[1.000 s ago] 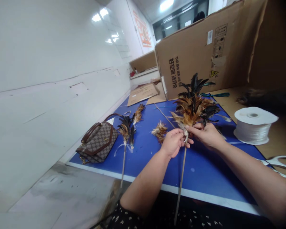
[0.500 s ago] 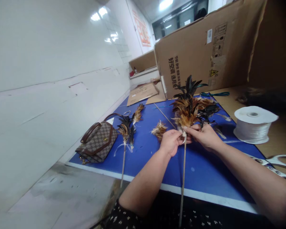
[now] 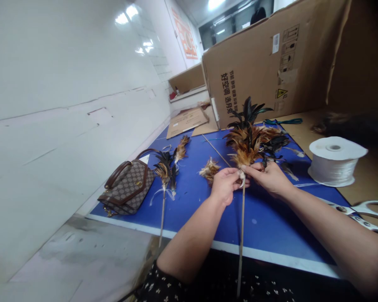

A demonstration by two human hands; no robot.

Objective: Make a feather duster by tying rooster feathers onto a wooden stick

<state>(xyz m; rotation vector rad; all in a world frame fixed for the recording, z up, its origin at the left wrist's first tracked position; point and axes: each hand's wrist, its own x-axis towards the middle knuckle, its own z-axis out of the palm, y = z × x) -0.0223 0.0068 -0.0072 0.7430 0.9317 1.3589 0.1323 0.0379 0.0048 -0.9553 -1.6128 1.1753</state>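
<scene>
A feather duster with brown and black feathers on a thin wooden stick is held over the blue table. My left hand is closed round the stick just under the feathers. My right hand pinches the base of the feather bunch from the right, where pale thread is wound. The stick runs down toward me past the table's front edge.
A second, smaller feather duster and a loose feather tuft lie to the left, beside a patterned brown handbag. A white thread spool and scissors sit on the right. Large cardboard boxes stand behind.
The duster has swung slightly upright and left, its stick now pointing straighter toward me. Both hands keep their hold at the feather base.
</scene>
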